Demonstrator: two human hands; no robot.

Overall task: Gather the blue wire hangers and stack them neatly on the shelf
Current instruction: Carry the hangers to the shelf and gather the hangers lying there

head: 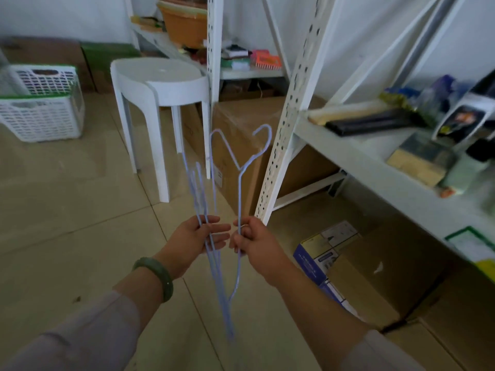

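Both hands are raised in front of me over the tiled floor. My left hand (199, 238), with a green bangle on the wrist, grips a bunch of several thin blue wire hangers (199, 188) held upright and seen edge-on. My right hand (253, 243) pinches one more blue wire hanger (239, 194) by its wire, the hook pointing up near the shelf post. The two hands almost touch. The white metal shelf (356, 153) runs along my right, its board at about chest height.
The shelf board holds a black flat case (369, 123), a wooden block (417, 162) and bottles. Cardboard boxes (241, 145) stand under the shelf. A white plastic stool (160, 84) stands ahead, a white laundry basket (40, 103) at far left.
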